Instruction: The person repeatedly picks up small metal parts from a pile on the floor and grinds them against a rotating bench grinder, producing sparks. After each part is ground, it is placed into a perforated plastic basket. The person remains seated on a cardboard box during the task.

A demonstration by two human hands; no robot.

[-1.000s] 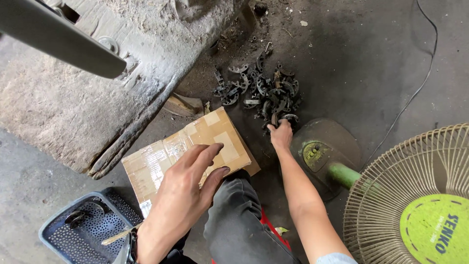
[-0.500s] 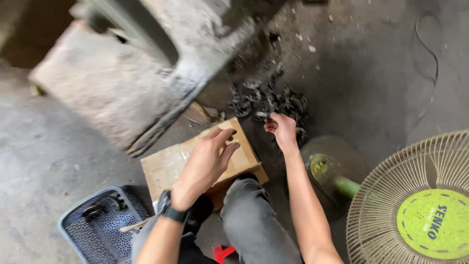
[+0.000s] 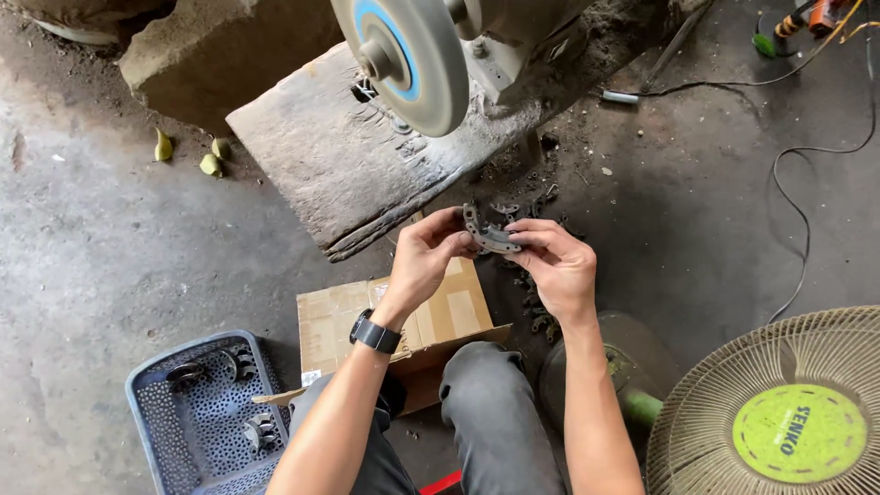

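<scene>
Below the grinding wheel [image 3: 403, 60], left hand [image 3: 426, 257] and right hand [image 3: 559, 266] pinch a curved, holed grey metal piece [image 3: 490, 236]

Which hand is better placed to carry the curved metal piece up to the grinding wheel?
Probably the left. Both hands grip the curved metal piece, but the left hand sits almost directly below the grinding wheel, while the right hand lies further to the side, over the pile of parts.

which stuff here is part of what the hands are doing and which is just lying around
In use:
left hand
right hand
curved metal part, held by both
pile of metal parts
grinding wheel

Lying about:
cardboard box
blue basket
fan
cable
</scene>
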